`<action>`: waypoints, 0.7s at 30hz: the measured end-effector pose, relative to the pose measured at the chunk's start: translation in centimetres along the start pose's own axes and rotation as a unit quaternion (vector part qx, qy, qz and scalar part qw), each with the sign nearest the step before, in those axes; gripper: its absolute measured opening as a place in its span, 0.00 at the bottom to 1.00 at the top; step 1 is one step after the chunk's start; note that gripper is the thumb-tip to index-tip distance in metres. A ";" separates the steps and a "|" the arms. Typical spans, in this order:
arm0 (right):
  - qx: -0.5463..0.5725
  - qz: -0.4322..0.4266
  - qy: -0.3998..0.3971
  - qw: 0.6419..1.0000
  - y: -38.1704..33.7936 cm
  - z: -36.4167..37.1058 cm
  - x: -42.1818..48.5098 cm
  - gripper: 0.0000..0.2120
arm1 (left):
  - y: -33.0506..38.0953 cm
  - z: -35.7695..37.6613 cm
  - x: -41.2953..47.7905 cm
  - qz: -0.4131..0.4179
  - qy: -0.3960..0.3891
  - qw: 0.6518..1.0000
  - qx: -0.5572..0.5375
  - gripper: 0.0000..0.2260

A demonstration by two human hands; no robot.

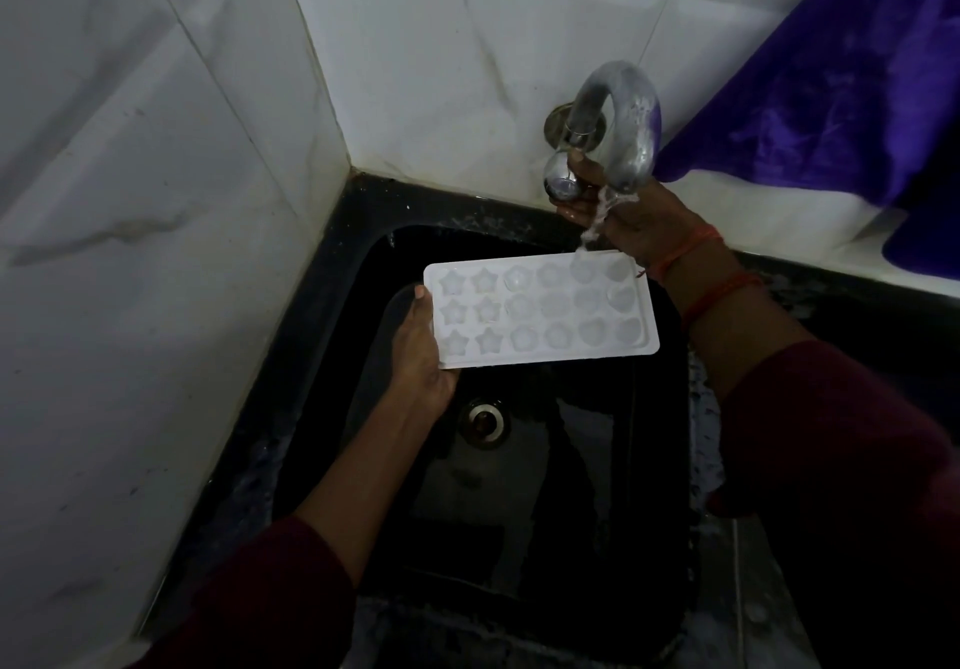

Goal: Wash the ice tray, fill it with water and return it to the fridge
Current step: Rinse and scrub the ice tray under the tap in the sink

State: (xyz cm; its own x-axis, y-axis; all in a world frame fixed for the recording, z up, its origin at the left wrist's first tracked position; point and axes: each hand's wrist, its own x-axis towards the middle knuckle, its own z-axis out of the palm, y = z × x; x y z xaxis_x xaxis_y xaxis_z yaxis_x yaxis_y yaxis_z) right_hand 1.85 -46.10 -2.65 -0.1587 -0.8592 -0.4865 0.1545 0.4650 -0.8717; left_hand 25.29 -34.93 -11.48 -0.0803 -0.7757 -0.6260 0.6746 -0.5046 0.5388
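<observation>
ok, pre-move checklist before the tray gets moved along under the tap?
1. Water running: ok, a stream falls from the tap spout.
2. Stream lands on the ice tray: ok, at its far right corner only.
3. Tray held: ok, left hand grips the left short edge, thumb on top.
4. Tray level: ok, roughly flat above the sink.
5. Right hand at the tap knob: ok, fingers touch it.
6. Cups filled: cannot tell, water level not visible.

A purple cloth hangs at the upper right. White marble-look tiles line the corner walls.
</observation>
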 end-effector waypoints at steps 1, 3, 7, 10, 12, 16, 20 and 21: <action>0.010 0.003 -0.011 1.000 -0.1 0.0 -0.4 0.09 | -0.1 0.0 -0.1 0.000 -0.001 1.000 -0.001 0.23; 0.049 0.017 -0.037 0.998 0.1 -0.1 -0.6 0.10 | -0.1 0.0 -0.2 0.002 -0.004 1.000 -0.001 0.23; 0.135 0.029 -0.071 0.988 0.3 0.3 -1.4 0.07 | -0.3 -0.3 -0.4 0.003 -0.001 1.000 0.001 0.23; 0.175 0.032 -0.083 0.980 0.1 0.4 -1.6 0.11 | -0.4 -0.2 -0.5 -0.005 0.002 1.000 -0.004 0.22; 0.172 0.032 -0.075 0.982 0.2 0.5 -1.9 0.10 | -0.4 0.0 -0.7 -0.005 0.002 1.000 -0.005 0.21; 0.130 -0.001 -0.049 0.990 0.7 1.0 -2.9 0.05 | -0.5 0.4 -1.1 -0.008 -0.005 1.000 -0.002 0.20; 0.023 -0.043 -0.013 0.999 0.5 0.6 -3.9 0.08 | -0.7 0.7 -1.2 -0.011 -0.010 1.000 0.013 0.23; 0.000 -0.055 0.001 0.999 0.6 0.3 -4.2 0.10 | -0.8 0.7 -1.3 -0.014 -0.011 1.000 0.015 0.23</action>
State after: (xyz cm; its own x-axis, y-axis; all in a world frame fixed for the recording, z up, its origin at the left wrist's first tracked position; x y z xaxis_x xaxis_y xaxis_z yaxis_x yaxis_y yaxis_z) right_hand 2.87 -42.26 -1.13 -0.1769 -0.9042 -0.3887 0.1358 0.3688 -0.9195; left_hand 24.37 -33.81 -10.68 -0.1149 -0.7694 -0.6283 0.6498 -0.5366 0.5383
